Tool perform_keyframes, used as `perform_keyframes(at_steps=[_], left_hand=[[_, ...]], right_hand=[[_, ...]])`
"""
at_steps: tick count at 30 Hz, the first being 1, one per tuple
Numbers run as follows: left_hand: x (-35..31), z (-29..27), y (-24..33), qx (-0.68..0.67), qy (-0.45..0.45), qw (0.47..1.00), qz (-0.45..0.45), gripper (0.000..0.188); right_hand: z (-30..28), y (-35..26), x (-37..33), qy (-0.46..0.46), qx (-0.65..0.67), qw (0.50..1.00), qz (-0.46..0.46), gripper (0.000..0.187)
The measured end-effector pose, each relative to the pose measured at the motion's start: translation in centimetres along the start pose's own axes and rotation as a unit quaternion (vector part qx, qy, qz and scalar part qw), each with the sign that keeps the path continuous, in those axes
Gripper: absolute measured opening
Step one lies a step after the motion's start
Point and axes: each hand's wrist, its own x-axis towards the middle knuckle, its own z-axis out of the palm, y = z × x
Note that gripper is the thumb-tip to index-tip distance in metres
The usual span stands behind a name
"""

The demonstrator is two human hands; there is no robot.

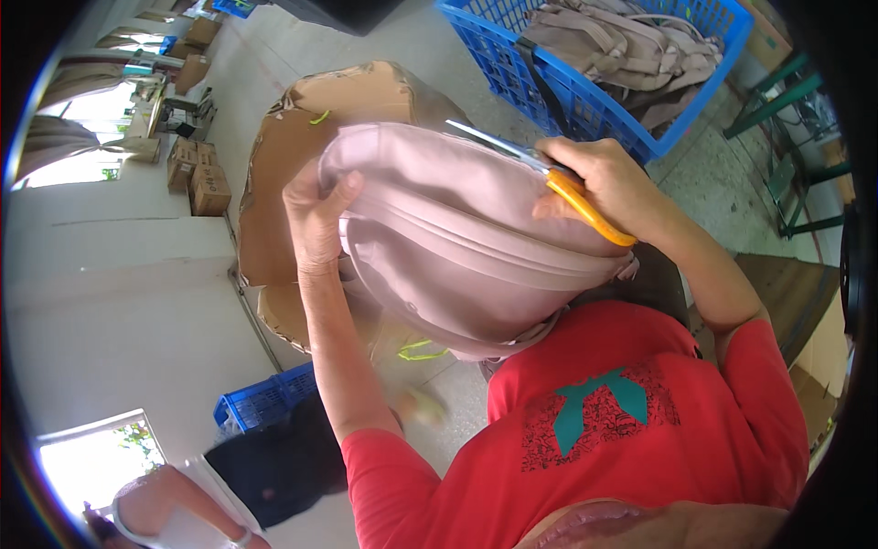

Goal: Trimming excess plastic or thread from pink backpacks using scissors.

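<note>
A pale pink backpack [448, 265] lies tilted across my lap, its curved zip seam running along its length. My left hand [318, 206] grips its far left end, thumb on the near face and the other fingers hidden behind the fabric. In my right hand [608, 183] is a pair of scissors with orange handles [585, 209], the metal blades pointing up and left over the bag's upper edge. Some fingers of that hand also rest against the pink cloth at its right side. Whether the blades touch the fabric I cannot tell.
A blue plastic crate [512, 78] full of beige-pink bags [622, 46] stands at the far right. Torn cardboard [270, 183] rises behind the backpack. Another person [274, 462] is at the lower left, beside a blue crate [265, 398]. Green metal legs [768, 105] stand at right.
</note>
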Motion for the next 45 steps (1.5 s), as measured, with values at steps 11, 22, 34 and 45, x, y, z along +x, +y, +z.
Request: perform_keyframes(at_steps=[11, 22, 34, 45], left_hand=[[-1.0, 3.7, 5.8, 0.022, 0.008, 0.999, 0.025, 0.019], [-1.4, 3.9, 6.0, -0.004, 0.025, 0.999, 0.023, 0.02], [-1.2, 3.8, 5.8, 0.014, 0.011, 1.0, 0.0, 0.024], [-0.9, 4.4, 5.3, -0.005, -0.016, 1.0, 0.007, 0.022]], right_hand=[[-3.7, -3.1, 4.7, -0.044, -0.127, 0.989, -0.055, 0.069], [-3.4, -3.8, 4.8, -0.095, -0.154, 0.983, -0.037, 0.069], [-1.8, -2.7, 4.2, -0.021, -0.139, 0.984, -0.106, 0.048], [-2.8, -2.1, 4.5, -0.028, -0.157, 0.979, -0.124, 0.048]])
